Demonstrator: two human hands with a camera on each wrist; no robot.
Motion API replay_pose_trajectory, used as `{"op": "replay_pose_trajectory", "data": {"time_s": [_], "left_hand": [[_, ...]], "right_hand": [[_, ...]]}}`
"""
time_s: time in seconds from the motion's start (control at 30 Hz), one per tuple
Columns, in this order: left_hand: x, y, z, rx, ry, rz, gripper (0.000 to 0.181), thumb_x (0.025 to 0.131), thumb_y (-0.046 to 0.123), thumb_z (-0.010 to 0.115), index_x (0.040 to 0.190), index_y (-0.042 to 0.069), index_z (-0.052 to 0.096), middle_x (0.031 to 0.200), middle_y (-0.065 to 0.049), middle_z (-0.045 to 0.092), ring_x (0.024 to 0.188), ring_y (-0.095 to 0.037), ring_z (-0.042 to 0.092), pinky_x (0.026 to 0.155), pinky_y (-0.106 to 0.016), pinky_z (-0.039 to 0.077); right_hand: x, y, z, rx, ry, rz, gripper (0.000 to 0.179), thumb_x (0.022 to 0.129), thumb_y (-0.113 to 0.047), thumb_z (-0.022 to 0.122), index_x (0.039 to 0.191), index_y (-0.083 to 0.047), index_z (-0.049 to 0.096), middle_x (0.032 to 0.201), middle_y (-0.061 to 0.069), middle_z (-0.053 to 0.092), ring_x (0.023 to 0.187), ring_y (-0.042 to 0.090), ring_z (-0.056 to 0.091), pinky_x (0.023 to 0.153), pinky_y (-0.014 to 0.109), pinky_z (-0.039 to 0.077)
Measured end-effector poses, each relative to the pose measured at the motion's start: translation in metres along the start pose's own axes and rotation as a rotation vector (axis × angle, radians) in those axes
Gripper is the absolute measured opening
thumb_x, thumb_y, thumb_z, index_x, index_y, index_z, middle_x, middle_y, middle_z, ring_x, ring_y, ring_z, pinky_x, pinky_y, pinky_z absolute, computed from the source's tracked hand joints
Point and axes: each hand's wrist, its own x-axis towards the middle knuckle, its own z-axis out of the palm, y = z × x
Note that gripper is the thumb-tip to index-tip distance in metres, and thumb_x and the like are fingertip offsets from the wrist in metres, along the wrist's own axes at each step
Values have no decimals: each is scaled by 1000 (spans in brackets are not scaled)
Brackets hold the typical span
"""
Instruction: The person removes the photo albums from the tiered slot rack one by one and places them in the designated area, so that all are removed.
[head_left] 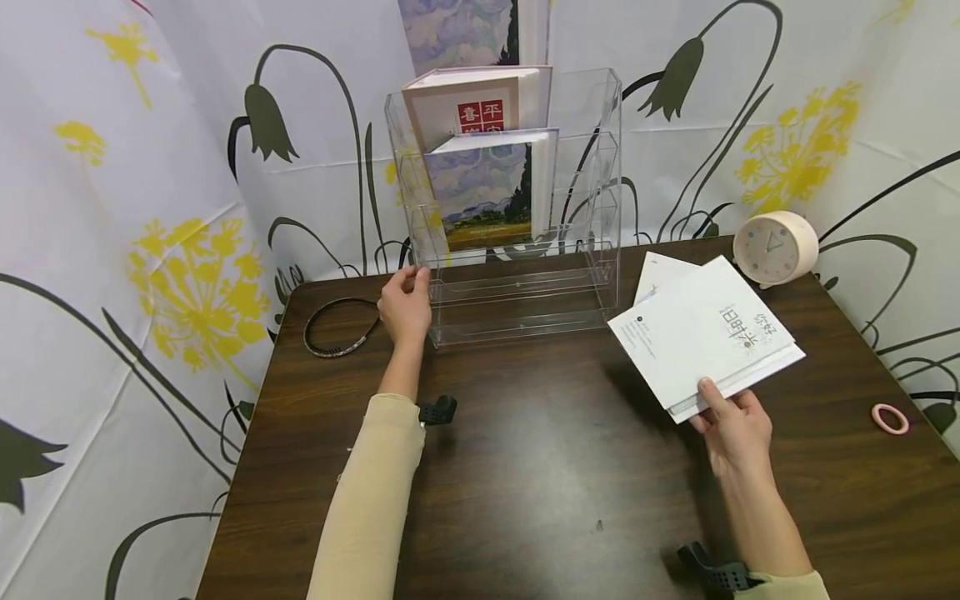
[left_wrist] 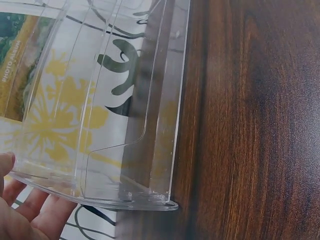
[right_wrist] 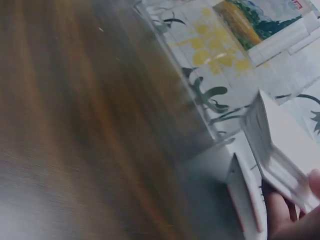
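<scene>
A clear acrylic rack [head_left: 517, 325] with stepped tiers stands at the back of the table. My left hand [head_left: 407, 304] is at its left side panel, with thumb and fingers on either side of the edge in the left wrist view [left_wrist: 35, 210]. In my right hand [head_left: 738, 429] is a small stack of white books [head_left: 701, 333], gripped at the near corner with the thumb on top and held above the table. Chinese lettering marks the top cover. Another white book [head_left: 660, 271] lies partly hidden behind the stack. The right wrist view is blurred.
In the rack stand a landscape-painting photo album [head_left: 483, 187] and a book with red characters [head_left: 465, 104]; another painted album [head_left: 465, 33] rises behind. Around the table lie a black headband [head_left: 330, 354], a round clock [head_left: 776, 248] and a pink ring [head_left: 890, 419]. A patterned curtain [head_left: 315, 167] hangs behind.
</scene>
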Motion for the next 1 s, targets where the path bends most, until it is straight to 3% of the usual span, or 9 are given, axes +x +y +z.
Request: {"op": "replay_pose_trajectory", "data": {"time_s": [0.23,0.43,0.7,1.0], "left_hand": [[1,-3,0,11,-6,5,29,95,37,64,115,18,72,104,0,73,99,-24,64,89,-47,44],[0,-2,-1,18,-17,-4,31,95,41,63,115,19,72,103,2,73,97,-24,64,87,-47,45],[0,-3,-1,-5,-8,6,29,95,37,64,115,17,72,103,-1,73,95,-24,65,87,-46,45],[0,-2,-1,-5,-22,9,31,95,41,63,115,19,72,103,1,73,95,-22,65,87,-46,45]], "right_hand": [[-13,12,-22,240,147,70,34,81,2,76,111,-8,62,91,7,72,79,19,71,60,37,58],[-23,17,-36,298,228,122,35,81,0,77,110,-9,62,91,6,72,80,18,71,60,37,58],[-22,15,-35,288,273,106,45,77,0,80,114,-10,57,95,4,70,80,18,71,60,36,58],[-26,13,-36,146,340,106,57,74,-10,85,118,-13,49,97,-2,65,79,12,69,57,32,56]]}}
